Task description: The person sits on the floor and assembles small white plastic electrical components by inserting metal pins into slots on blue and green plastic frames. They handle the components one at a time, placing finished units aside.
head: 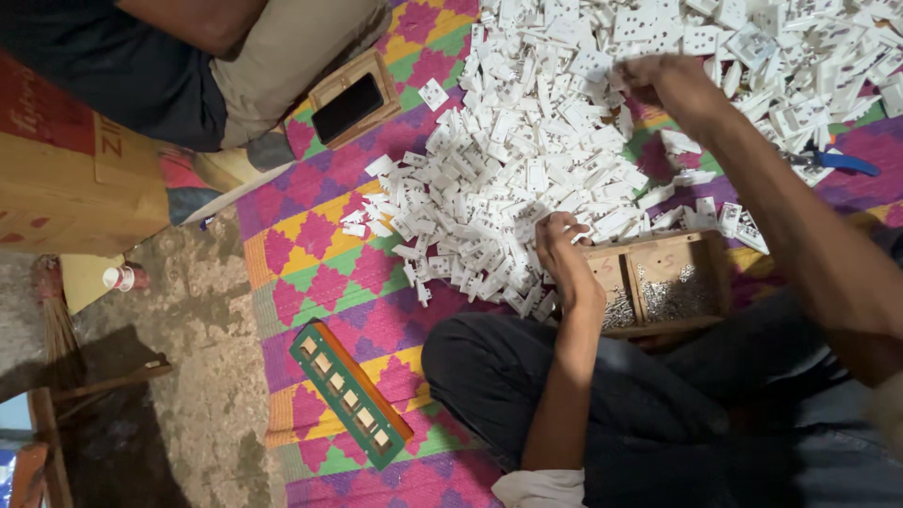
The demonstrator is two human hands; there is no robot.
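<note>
A big heap of small white plastic parts (pixel 527 179) is spread over a colourful woven mat (pixel 320 282). My left hand (pixel 562 252) rests at the near edge of the heap, its fingers curled around a white part, right beside a wooden box (pixel 701 246). The box has two compartments filled with small metal pieces. My right hand (pixel 658 80) reaches further into the heap with bent fingers pressed among the parts. Whether it holds one is hidden. My crossed legs in dark trousers (pixel 499 362) sit below the box.
A green slotted wooden tray (pixel 350 393) lies on the mat at the near left. A phone on a small wooden frame (pixel 350 102) sits beside another seated person (pixel 141 66). A cardboard box (pixel 66 188), a paper cup (pixel 118 277) and a blue-handled tool (pixel 845 163) are nearby.
</note>
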